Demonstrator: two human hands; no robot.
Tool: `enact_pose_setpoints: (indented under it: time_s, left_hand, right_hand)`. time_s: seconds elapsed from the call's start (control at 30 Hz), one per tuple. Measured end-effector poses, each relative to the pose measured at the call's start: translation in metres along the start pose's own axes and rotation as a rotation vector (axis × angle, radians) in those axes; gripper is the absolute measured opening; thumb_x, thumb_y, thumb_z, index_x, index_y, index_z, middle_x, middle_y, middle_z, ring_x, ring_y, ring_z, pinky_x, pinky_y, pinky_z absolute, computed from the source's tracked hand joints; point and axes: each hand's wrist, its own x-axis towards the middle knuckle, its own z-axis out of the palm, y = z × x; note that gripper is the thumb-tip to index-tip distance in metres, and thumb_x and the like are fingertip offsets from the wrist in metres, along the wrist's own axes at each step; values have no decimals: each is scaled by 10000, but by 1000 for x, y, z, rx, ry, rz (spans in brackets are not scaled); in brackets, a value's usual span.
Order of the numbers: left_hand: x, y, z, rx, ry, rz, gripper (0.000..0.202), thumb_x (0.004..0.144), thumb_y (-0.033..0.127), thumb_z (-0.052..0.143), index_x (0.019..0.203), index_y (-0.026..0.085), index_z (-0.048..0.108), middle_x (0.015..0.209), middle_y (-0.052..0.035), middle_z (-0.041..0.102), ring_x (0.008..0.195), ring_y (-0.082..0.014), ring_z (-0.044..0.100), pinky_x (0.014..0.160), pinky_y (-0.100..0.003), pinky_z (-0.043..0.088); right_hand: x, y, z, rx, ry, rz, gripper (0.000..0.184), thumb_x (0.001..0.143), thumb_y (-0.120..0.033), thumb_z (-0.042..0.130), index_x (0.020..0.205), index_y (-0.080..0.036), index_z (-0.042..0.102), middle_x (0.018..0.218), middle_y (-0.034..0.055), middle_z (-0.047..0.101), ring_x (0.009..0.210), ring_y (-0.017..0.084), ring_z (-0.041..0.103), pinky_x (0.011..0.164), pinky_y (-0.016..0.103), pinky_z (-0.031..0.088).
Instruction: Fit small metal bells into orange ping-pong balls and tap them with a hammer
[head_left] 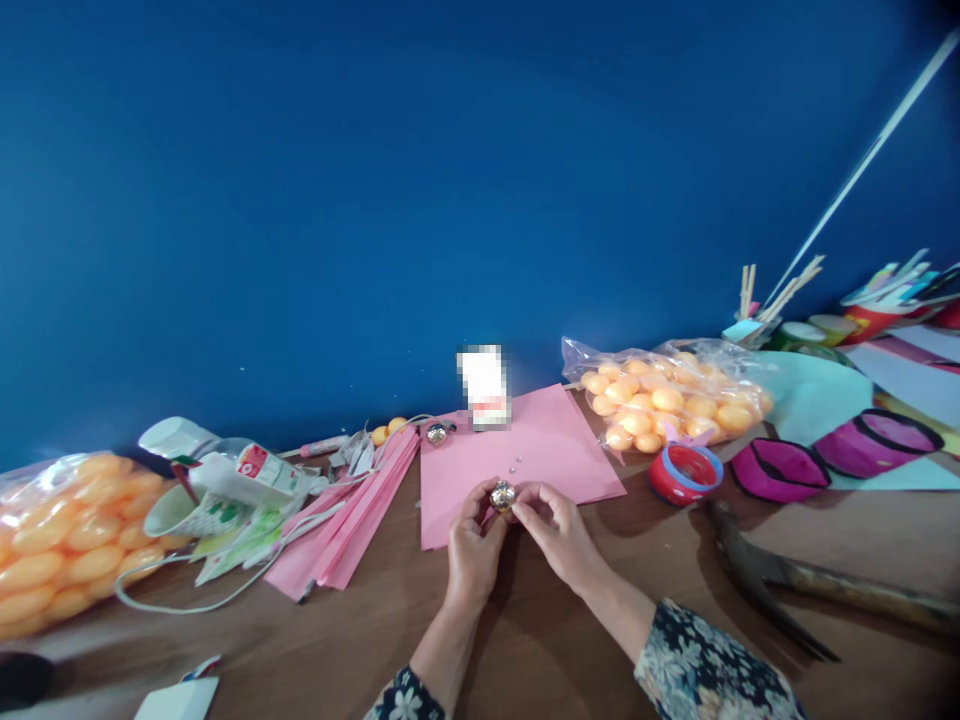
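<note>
Between my two hands, above the near edge of the pink paper [517, 420], is a small shiny metal ball [502, 496]. The thumb and fingers of my left hand [478, 545] pinch it from the left. From the right, my right hand [559, 535] closes its fingertips at the ball's edge; what else they may hold is too small to make out. A few tiny shiny bits [516, 465] lie on the paper just beyond. Farther back to the left rests a similar shiny ball [436, 433].
Left are folded pink strips [352, 510], a white cord [210, 610], a bottle [259, 470] and a bag of orange balls [82, 530]. Right are another bag of orange balls [667, 400], a red-and-blue roll [685, 474], magenta bands [780, 470] and a wooden-handled hammer [847, 585]. A blue wall [450, 200] stands behind.
</note>
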Motion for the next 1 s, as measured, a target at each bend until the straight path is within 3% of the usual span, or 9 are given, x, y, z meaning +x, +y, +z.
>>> enact_pose_setpoints:
  time_s: [0.63,0.83,1.0]
  left_hand:
    - [-2,4,3,9,-11,-1,422,672,175,640,1082,185,538,1109,-85,605,1044,-205,560,915,-347,436]
    - [-4,12,6,-28,-51,-11,426,719,250,617,1127,190,509,1126,-92,598,1040,-206,565,912,-344,441]
    - [-5,13,6,6,4,17,361,743,315,595,1069,173,535,1056,-96,620,1001,-215,579,873,-358,465]
  right_hand:
    - [1,-1,-2,-74,32,-27,159,790,-329,542,776,-173,569,829,49,632,761,180,580,708,290,464]
    - [2,1,-1,-86,72,-29,191,809,-367,517,793,-182,562,782,43,621,744,184,573,691,288,473]
    - [1,-1,0,-110,76,-57,153,813,-328,523,782,-184,566,793,43,624,758,184,583,720,291,472]
